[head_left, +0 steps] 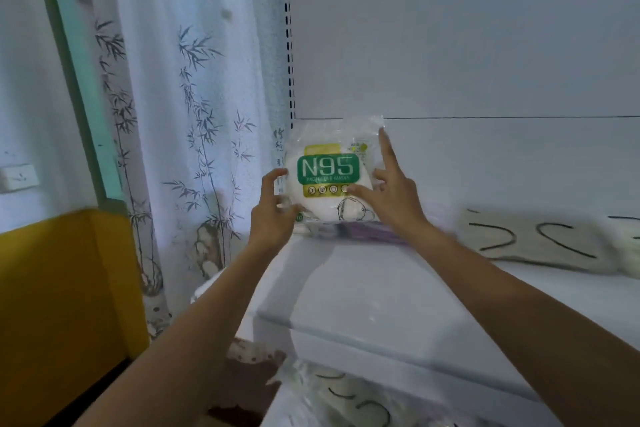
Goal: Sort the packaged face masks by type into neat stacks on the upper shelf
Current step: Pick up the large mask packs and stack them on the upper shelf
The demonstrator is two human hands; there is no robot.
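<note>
Standing upright at the upper shelf's [346,288] left end, the N95 mask pack [329,180] sits between both hands: left hand [273,211] fingers half-curled at its edge, right hand [391,194] fingers spread against its front, seemingly steadying rather than gripping.

White upper shelf [363,288]: purple mask pack [372,231], beige mask packs [533,239].

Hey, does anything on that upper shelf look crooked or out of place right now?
Yes. The N95 mask pack stands nearly upright at the shelf's left end, between both hands, on top of a flat purple mask pack rather than with its own kind. Right of it, the pack with black ear loops lies flat.
</note>
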